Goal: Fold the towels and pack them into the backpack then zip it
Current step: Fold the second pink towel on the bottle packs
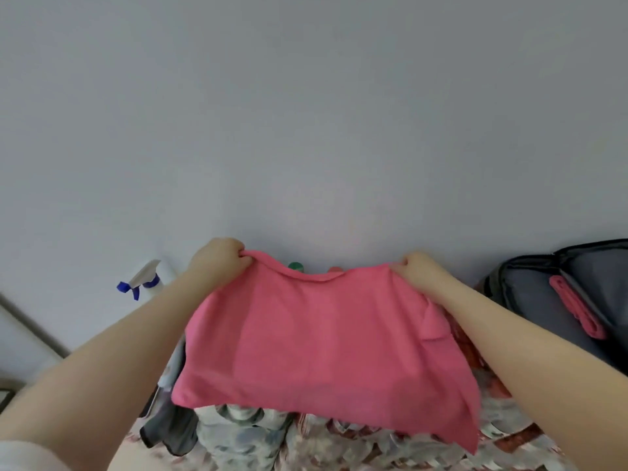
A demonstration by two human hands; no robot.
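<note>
A pink towel (316,338) hangs spread in the air over a flowered cloth (258,440), its lower edge loose well below the fingers. The left hand (219,258) and the right hand (419,266) each pinch one top corner with curled fingers. Farther, right of the right fingers, an open grey backpack (530,300) holds a folded pink towel (576,309); left of the left fingers stands a spray bottle (149,278).

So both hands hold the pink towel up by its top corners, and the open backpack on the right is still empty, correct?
Not quite. Both hands, left and right, do hold the pink towel up by its top corners, but the open backpack on the right is not empty: the head view shows a folded pink towel already inside it.
</note>
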